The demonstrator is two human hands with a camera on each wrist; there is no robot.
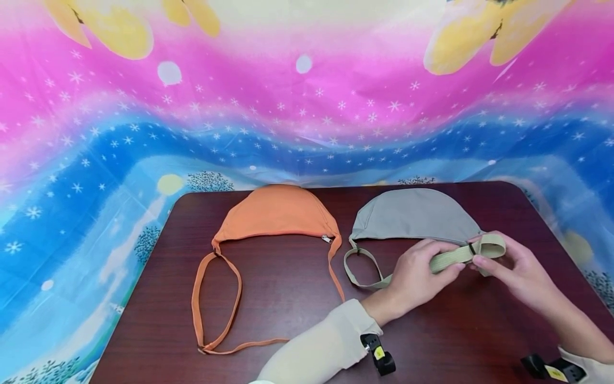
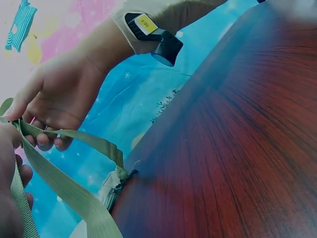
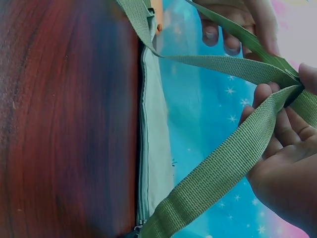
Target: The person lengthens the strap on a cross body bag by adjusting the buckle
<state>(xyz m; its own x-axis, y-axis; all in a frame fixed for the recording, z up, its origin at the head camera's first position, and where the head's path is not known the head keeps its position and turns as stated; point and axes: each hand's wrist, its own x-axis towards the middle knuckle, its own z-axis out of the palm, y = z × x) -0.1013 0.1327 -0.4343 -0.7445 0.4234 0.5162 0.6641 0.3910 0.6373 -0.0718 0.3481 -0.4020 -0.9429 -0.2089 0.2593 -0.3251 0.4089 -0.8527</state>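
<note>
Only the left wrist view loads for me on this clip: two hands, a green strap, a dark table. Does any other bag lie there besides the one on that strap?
Observer: Yes, the head view shows an orange bag on the table, to the left of the grey bag.
Operator: How does its own strap lie?
Observer: The orange strap forms a loop on the table near that bag's left end.

On the near side of the grey bag [image 1: 417, 213], the left wrist mount [image 1: 387, 365] and the right wrist mount [image 1: 531, 365] are each bearing a yellow label with illegible marks. In the left wrist view, the right mount's label [image 2: 146, 23] is showing a short code seemingly starting with "R", the rest staying unclear.
</note>
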